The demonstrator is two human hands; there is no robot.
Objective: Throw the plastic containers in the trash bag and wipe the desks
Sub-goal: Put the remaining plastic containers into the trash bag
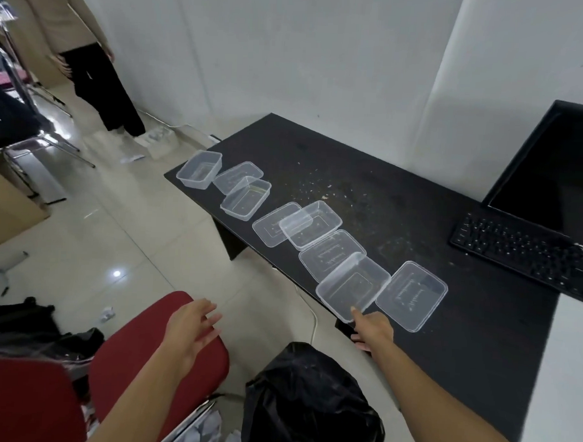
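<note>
Plastic containers (353, 286) and their flat lids are lying in a loose row along the near edge of a dark counter (403, 179), some overlapping. The right hand (374, 330) is reaching toward the nearest container, forefinger extended and touching its rim, gripping nothing. The left hand (190, 327) is hovering over a red chair (120, 364), fingers spread and empty. A black trash bag (307, 400) is sitting on the floor between the arms, just beside the counter. Crumbs are dotting the counter, and a keyboard (524, 256) and monitor (563, 167) are resting at its far right.
</note>
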